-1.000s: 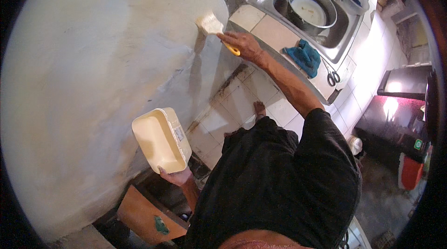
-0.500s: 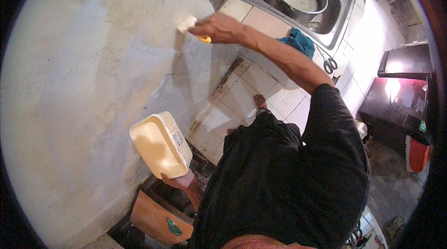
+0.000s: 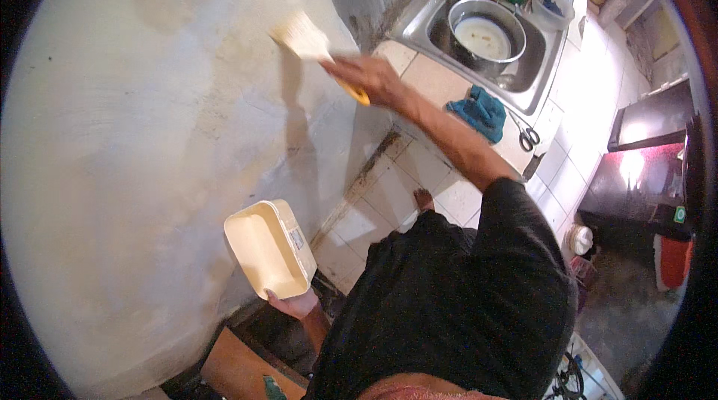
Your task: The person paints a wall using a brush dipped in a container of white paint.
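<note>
My right hand (image 3: 366, 80) grips a wide paintbrush (image 3: 305, 36) with a yellow-orange handle. Its pale bristles rest against, or very close to, the wall (image 3: 149, 138), which is patchy white and yellowish. Lower down, my left hand (image 3: 295, 303) holds a cream rectangular plastic tub (image 3: 262, 247) by its near end, thumb over the rim. The tub is tilted with its mouth toward the wall; a label shows on its side. Whether any liquid lies in it, I cannot make out. The left fingers beneath the tub are hidden.
A tiled counter (image 3: 430, 75) on the right holds a steel sink (image 3: 542, 86) with a large pot (image 3: 486, 30) in it, a teal cloth (image 3: 479, 112) and scissors (image 3: 526, 134). An orange-brown board (image 3: 239, 366) stands below the tub. Tiled floor (image 3: 381, 191) runs along the wall.
The right hand and brush have shifted, and the brush's bristles now show more fully. The tub appears slightly lower in view. The whole view has moved, bringing more of the counter's far end into sight.
</note>
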`<state>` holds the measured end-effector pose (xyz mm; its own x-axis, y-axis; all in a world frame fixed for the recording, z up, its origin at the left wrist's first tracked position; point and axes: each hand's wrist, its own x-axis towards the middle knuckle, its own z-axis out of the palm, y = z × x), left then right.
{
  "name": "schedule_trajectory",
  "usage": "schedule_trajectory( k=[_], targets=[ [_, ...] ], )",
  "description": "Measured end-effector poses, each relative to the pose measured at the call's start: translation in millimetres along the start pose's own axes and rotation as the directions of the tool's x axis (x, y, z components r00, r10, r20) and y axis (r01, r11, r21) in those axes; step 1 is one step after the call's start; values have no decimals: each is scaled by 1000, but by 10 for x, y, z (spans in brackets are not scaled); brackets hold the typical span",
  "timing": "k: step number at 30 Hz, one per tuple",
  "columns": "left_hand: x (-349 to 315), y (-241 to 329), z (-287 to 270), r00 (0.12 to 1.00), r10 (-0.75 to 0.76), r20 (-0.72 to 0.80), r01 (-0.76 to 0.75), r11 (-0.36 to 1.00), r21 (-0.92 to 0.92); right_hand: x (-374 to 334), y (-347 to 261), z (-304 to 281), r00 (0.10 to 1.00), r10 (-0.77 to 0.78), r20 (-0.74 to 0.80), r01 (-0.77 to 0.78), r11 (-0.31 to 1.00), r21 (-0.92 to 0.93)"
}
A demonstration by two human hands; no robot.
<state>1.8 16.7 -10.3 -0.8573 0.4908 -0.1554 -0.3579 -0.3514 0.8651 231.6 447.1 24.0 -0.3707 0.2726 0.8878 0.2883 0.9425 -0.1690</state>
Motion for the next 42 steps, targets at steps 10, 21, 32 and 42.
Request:
schedule_trajectory(
  k=[10,21,32,42],
  targets=[
    [32,15,-70,998,-32,57,35,998,-52,-623,43,512,737,137,662,-173,985,-10],
    [-26,-96,-23,997,-22,68,32,988,-152,1790,-337,-955,951,-305,-48,303,952,-41],
    [14,-66,-185,999,-48,25,48,999,-1,-1003,-255,352,898,226,377,-225,973,-49],
    [-106,-39,101,987,-111,117,103,992,71,-571,-929,-156,697,713,77,-680,623,387]
  ],
)
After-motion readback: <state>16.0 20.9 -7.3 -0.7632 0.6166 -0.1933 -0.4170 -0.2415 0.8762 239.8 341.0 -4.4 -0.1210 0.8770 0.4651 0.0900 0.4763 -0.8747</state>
